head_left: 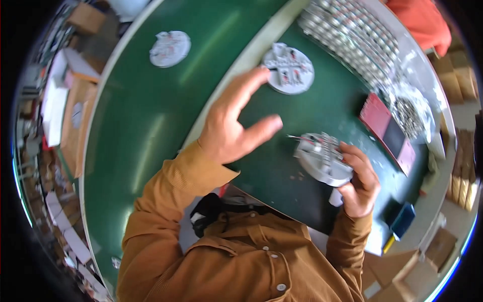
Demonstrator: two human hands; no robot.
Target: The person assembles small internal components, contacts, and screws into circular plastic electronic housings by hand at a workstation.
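Observation:
In my right hand is a round white plastic disc part, gripped by its rim and tilted above the green bench. Small raised fittings and a thin red and white wire stand on its upper face. My left hand is held up over the bench with thumb and forefinger spread, nothing between them. Just beyond its fingertip lies a second white disc part, flat on the bench, with small red and dark pieces on it. A third such disc rests on the green strip at the far left.
Rows of small white parts fill the back right, beside a clear plastic bag of small metal pieces. A red and black flat box lies nearer. A dark blue object sits at the right edge. Someone's red sleeve shows behind.

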